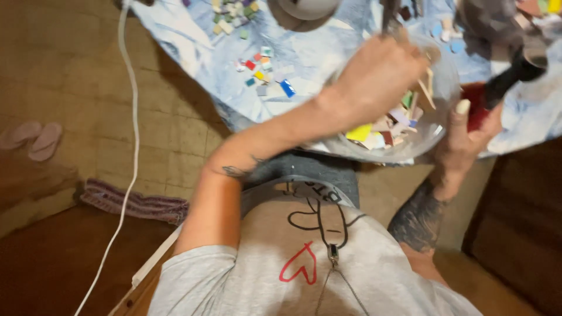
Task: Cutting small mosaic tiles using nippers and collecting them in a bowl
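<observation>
Over the worktop's [328, 58] near edge, a clear bowl [436, 126] of coloured tiles [380, 131] is gripped at its rim by the closed right hand [468, 131]. The left hand [374, 76] is curled inside; its hold cannot be told. The bowl is judged rigid, slippery, breakable.

A clear glass bowl [436, 126] sits right of centre in the frame, on the bench [316, 55] that fills the upper half. Mixed flat tile pieces [383, 129] lie in it. The left hand [377, 76] is over the bowl; the right hand [468, 134] is at its right rim. Loose small square tiles [263, 73] lie on the bench left of the bowl. A white cable [133, 129] runs down the floor at left, with pink flat sandals [32, 139] at the far left.
</observation>
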